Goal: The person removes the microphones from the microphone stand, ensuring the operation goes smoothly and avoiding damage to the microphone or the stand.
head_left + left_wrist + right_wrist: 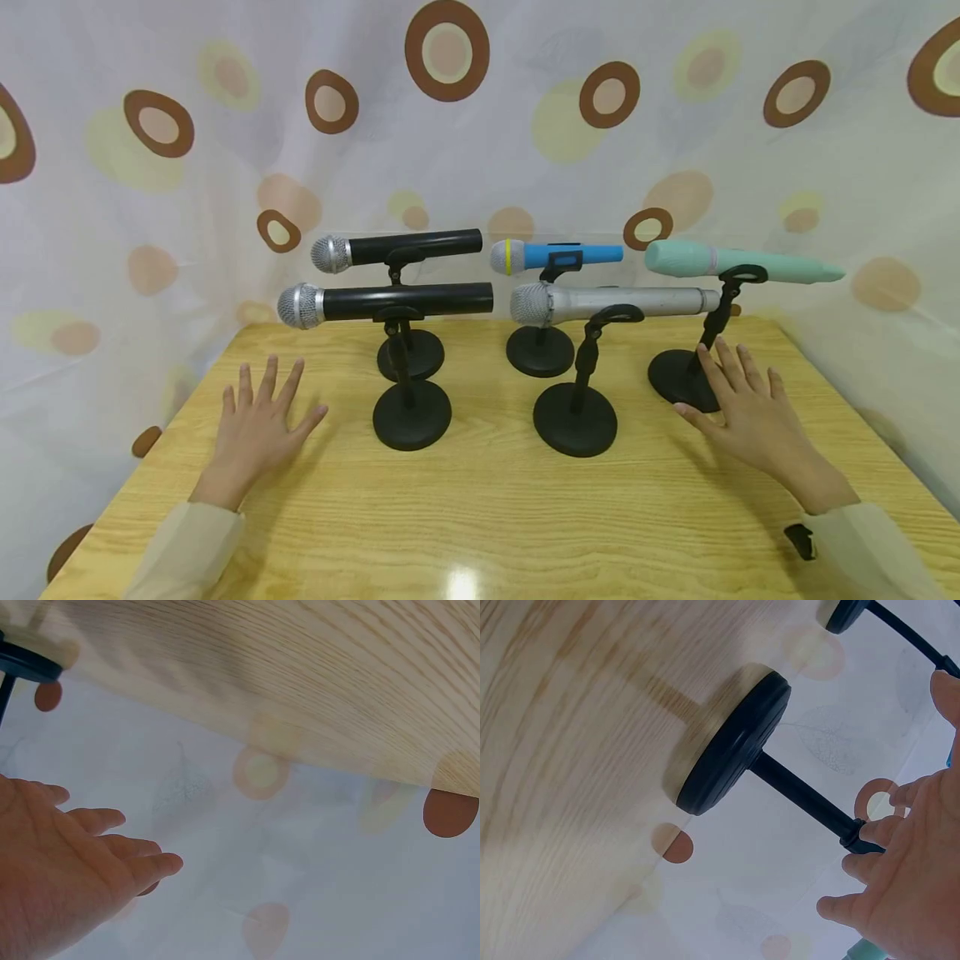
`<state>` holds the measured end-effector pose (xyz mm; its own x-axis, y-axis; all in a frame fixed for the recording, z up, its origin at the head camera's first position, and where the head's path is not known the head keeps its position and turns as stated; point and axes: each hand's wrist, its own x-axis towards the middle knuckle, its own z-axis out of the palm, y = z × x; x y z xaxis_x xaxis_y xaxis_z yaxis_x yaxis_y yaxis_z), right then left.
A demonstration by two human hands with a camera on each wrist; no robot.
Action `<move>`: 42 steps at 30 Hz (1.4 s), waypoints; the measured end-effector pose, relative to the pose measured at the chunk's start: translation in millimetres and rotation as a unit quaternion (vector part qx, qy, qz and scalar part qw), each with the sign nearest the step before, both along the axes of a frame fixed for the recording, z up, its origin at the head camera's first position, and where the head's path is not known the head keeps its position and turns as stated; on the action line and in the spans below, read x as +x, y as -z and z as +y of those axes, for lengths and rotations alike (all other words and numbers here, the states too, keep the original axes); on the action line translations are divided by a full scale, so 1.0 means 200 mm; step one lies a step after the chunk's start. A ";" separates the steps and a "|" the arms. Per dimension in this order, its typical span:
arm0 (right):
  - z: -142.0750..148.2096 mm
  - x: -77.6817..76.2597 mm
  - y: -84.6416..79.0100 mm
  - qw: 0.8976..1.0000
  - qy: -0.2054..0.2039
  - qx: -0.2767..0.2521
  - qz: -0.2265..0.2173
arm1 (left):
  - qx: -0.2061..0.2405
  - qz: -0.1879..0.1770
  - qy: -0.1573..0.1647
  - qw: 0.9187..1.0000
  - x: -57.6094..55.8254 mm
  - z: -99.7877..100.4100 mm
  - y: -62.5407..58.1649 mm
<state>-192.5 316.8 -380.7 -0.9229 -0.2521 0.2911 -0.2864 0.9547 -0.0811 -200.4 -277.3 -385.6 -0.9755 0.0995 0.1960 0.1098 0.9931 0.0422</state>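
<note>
Spotted backdrop (525, 167) behind a mint-green microphone (733, 258) (narrow pinkish band (713, 260)).

Glossy wood table (465, 508), stands (575, 427) — perhaps plastic

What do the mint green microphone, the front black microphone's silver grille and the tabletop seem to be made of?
Mint green microphone: probably plastic, low sheen; head and body share much the same pale green.
Silver grille: likely metal mesh, shiny; a crossed-wire pattern shows.
Tabletop: wood or wood-look laminate, fairly glossy; grain lines run across it and a bright light reflects.
</note>
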 end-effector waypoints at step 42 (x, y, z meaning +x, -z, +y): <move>-0.21 -0.04 -0.09 0.990 -0.069 -0.049 0.109 | 0.000 0.087 0.064 0.994 0.04 0.15 -0.11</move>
